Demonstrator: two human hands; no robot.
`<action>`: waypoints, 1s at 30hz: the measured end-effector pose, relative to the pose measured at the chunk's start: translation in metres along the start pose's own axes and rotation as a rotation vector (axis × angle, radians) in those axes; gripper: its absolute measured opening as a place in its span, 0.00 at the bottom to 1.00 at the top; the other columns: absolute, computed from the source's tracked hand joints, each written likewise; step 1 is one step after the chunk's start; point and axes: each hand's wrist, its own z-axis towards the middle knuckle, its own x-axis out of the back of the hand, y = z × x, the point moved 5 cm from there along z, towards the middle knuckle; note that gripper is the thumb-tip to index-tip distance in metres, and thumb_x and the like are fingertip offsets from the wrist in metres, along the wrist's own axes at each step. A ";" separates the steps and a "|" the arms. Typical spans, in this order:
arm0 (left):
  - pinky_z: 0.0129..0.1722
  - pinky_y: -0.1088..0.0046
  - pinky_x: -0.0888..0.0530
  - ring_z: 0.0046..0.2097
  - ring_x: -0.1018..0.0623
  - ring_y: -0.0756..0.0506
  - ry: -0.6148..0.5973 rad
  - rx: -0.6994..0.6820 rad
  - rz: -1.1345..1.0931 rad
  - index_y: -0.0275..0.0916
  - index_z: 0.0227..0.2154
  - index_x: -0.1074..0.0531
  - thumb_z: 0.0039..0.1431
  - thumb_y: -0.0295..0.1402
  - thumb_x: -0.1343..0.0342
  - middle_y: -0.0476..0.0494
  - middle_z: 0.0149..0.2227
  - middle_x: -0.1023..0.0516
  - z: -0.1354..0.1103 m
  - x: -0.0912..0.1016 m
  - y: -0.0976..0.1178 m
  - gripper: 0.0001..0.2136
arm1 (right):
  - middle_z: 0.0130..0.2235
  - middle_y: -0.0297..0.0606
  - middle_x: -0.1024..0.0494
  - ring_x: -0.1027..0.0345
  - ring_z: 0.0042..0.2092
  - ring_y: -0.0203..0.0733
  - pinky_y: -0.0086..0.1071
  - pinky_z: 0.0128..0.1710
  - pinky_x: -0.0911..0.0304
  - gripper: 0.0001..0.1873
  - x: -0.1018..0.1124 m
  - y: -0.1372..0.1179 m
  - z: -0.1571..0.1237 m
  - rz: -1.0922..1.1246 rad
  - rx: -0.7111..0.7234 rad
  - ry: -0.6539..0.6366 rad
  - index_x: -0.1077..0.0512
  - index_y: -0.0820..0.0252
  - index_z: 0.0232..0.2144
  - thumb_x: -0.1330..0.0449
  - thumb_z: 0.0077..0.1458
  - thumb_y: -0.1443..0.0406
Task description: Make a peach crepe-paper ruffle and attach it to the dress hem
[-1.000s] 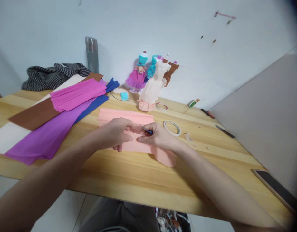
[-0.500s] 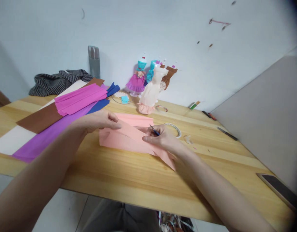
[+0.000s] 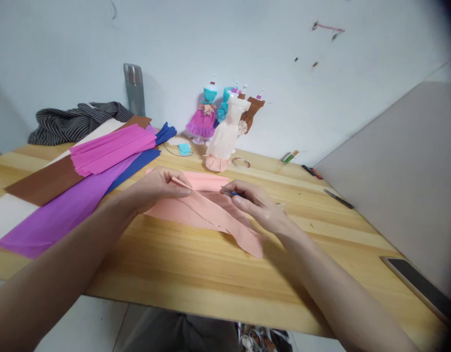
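Observation:
My left hand (image 3: 167, 188) pinches the upper edge of a peach crepe paper strip (image 3: 211, 208) between thumb and fingers. The strip slants down to the right and its far end hangs loose over the table. In my right hand (image 3: 253, 200), closed just above and right of the strip, is a pair of small blue-handled scissors (image 3: 230, 191), blades pointing left and apart from the strip's held edge. More peach crepe paper (image 3: 207, 181) lies flat behind and beneath the strip. The fingers partly hide the scissors' handles.
Crepe paper sheets (image 3: 53, 222) in several colours lie at left, before a striped cloth (image 3: 78, 122) and a bottle (image 3: 134, 90). Small paper-dressed dress forms (image 3: 225, 132) stand at the back. A phone (image 3: 416, 283) rests at right, a pen-like tool (image 3: 338, 198) beyond it.
My right hand has let go of the peach strip and moved right, scissors still in it. The left hand has shifted slightly right with the strip's edge. The view has turned slightly.

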 end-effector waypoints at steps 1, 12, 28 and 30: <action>0.37 0.74 0.29 0.33 0.25 0.49 0.001 -0.006 -0.004 0.35 0.26 0.25 0.43 0.38 0.36 0.46 0.28 0.22 0.000 0.001 0.000 0.11 | 0.28 0.35 0.32 0.43 0.28 0.34 0.29 0.26 0.49 0.18 0.004 -0.001 -0.001 -0.063 0.029 0.023 0.31 0.63 0.33 0.49 0.58 0.54; 0.35 0.74 0.31 0.33 0.26 0.49 0.011 -0.033 0.004 0.35 0.24 0.25 0.42 0.35 0.36 0.45 0.27 0.23 0.003 0.004 -0.002 0.09 | 0.28 0.36 0.31 0.38 0.27 0.34 0.28 0.26 0.44 0.08 0.013 -0.027 -0.012 -0.458 0.388 0.085 0.29 0.63 0.35 0.44 0.57 0.64; 0.33 0.75 0.31 0.30 0.27 0.49 -0.001 -0.024 -0.032 0.36 0.24 0.24 0.41 0.36 0.35 0.47 0.25 0.23 0.007 0.005 -0.008 0.09 | 0.29 0.38 0.28 0.36 0.27 0.34 0.28 0.26 0.44 0.07 0.014 -0.029 -0.015 -0.596 0.374 0.079 0.28 0.63 0.35 0.43 0.55 0.66; 0.33 0.75 0.31 0.30 0.26 0.49 -0.002 -0.021 -0.045 0.36 0.24 0.24 0.41 0.36 0.34 0.48 0.25 0.22 0.007 0.005 -0.007 0.09 | 0.30 0.38 0.27 0.36 0.28 0.34 0.27 0.26 0.44 0.08 0.012 -0.029 -0.015 -0.589 0.373 0.062 0.28 0.63 0.37 0.43 0.54 0.67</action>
